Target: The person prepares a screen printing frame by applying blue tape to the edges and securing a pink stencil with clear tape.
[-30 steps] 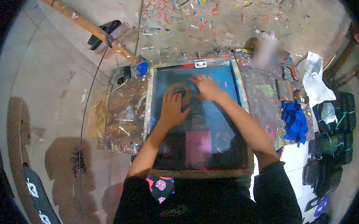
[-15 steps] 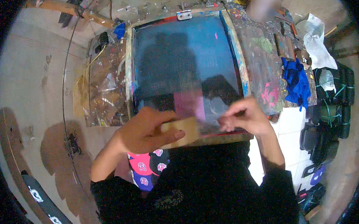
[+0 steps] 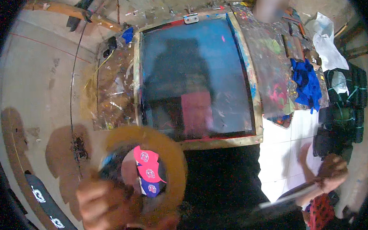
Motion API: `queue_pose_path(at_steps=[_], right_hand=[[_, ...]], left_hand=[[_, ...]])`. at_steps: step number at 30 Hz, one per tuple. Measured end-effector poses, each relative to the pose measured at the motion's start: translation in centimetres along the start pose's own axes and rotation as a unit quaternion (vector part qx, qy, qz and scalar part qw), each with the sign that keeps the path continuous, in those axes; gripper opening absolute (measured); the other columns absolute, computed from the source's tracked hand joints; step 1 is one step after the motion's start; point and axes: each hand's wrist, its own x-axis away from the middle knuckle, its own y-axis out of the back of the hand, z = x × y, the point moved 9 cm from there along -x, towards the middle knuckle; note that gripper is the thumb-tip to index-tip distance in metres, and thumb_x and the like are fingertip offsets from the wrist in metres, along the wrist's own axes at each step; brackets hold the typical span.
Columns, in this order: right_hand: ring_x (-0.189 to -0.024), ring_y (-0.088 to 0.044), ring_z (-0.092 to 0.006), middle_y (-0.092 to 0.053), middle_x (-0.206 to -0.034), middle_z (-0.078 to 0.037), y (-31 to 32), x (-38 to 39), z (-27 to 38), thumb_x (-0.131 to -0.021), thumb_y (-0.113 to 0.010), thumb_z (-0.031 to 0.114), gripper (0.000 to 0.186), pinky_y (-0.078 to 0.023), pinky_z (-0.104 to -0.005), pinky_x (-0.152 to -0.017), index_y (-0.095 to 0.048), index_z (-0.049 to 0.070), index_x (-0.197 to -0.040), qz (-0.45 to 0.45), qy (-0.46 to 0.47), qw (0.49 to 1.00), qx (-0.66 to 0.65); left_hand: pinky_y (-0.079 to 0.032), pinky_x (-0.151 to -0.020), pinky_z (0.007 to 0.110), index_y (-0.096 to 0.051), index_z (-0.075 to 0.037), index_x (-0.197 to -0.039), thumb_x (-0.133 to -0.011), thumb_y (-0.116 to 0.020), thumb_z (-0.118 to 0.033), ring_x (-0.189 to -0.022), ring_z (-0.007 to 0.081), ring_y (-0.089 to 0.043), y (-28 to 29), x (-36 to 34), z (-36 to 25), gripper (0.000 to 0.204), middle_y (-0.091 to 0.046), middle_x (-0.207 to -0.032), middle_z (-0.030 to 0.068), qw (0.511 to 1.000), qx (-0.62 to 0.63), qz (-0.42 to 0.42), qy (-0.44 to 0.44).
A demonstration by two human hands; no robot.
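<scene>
My left hand (image 3: 108, 210), blurred and close to the camera, grips a wide roll of brown tape (image 3: 174, 169) by its ring. Through the roll's hole show pink and purple cap panels (image 3: 149, 173) with a printed emblem. My right hand (image 3: 330, 176) is out at the far right, above the white tiles, its fingers curled together. From it a pale, blurred strip (image 3: 286, 196) runs left, looking like a length of tape seen nearly edge-on. In front of me lies a screen-printing frame (image 3: 257, 115) with a dark blue mesh and a pink rectangle near its front edge.
A paint-stained table (image 3: 270, 85) carries the frame. On its right lie a crumpled blue cloth (image 3: 306, 83) and a squeegee (image 3: 292, 47). White paper (image 3: 328, 41) and black bundles (image 3: 344, 119) are farther right. A red perforated basket (image 3: 320, 214) stands low at right.
My hands have spread far apart and come back from the frame's front edge. The tape roll has turned its open ring toward the camera, and a pale strip now shows by my right hand.
</scene>
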Motion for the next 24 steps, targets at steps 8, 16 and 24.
queue_pose_path(at_steps=[8,16,24], right_hand=[[-0.052,-0.051,-0.0131,-0.059,-0.062,-0.004,-3.3,-1.0,-3.1,-0.079,-0.071,0.011,0.018,-0.039,-0.0292,-0.049,-0.059,0.003,-0.067,0.105,-0.046,0.992,-0.048],[-0.052,-0.056,-0.0118,-0.064,-0.066,-0.008,-9.1,-5.8,-2.0,-0.078,-0.065,-0.008,0.008,-0.044,-0.0265,-0.047,-0.065,-0.002,-0.073,0.146,-0.098,0.979,0.099],[-0.071,-0.065,-0.0259,-0.07,-0.079,-0.011,-12.7,-12.1,8.8,-0.074,-0.071,-0.001,0.011,-0.05,-0.0334,-0.066,-0.073,0.006,-0.082,0.185,-0.027,0.858,0.479]], left_hand=[[-0.039,-0.044,0.033,-0.072,-0.019,-0.1,-0.077,-0.076,-0.019,-0.05,0.0199,-0.053,-5.6,2.4,1.6,0.023,-0.05,-0.058,0.0004,0.999,0.007,0.022,-0.021],[-0.039,-0.044,0.034,-0.071,-0.02,-0.1,-0.079,-0.075,-0.02,-0.05,0.0201,-0.053,-5.7,3.1,1.8,0.022,-0.049,-0.058,0.0009,0.998,0.015,0.014,-0.056],[-0.041,-0.045,0.036,-0.069,-0.02,-0.104,-0.082,-0.072,-0.021,-0.052,0.0219,-0.055,-11.2,-6.2,20.0,0.022,-0.051,-0.059,0.003,0.943,-0.152,-0.292,0.057]])
